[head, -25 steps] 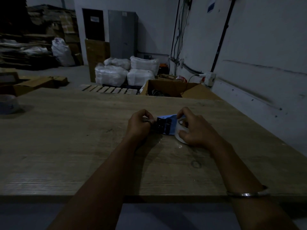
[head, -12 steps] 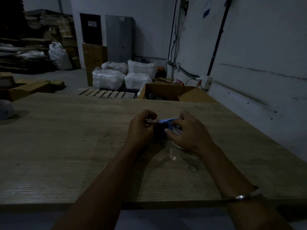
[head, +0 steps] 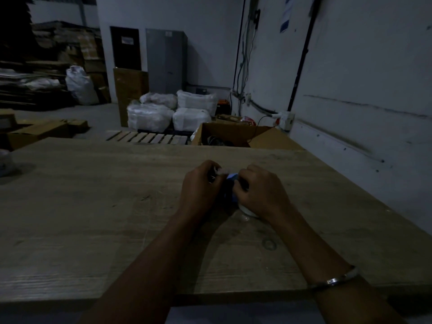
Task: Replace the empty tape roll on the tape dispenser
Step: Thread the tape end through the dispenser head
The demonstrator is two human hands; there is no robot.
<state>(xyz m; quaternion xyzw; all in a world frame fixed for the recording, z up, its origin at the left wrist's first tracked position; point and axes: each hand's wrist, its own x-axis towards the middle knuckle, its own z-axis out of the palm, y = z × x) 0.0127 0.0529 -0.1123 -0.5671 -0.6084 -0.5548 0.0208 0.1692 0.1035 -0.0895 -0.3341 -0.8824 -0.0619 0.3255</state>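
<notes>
A blue tape dispenser [head: 232, 178] lies on the wooden table [head: 93, 206] between my two hands, mostly covered by them. My left hand [head: 202, 187] grips its left end, fingers curled, with a bit of pale tape showing at the fingertips. My right hand [head: 259, 191] is curled over the dispenser's right side. The white tape roll [head: 248, 211] peeks out under that hand, on the table. The light is dim and the dispenser's details are hard to make out.
A pale object [head: 5, 163] sits at the table's far left edge. Beyond the table stand an open cardboard box [head: 224, 134], a wooden pallet [head: 147, 137] and white sacks [head: 170, 113]. A wall [head: 362, 90] runs close along the right.
My right hand has moved left over the dispenser, closing towards my left hand, and now hides most of the blue body and roll. The view has tilted slightly.
</notes>
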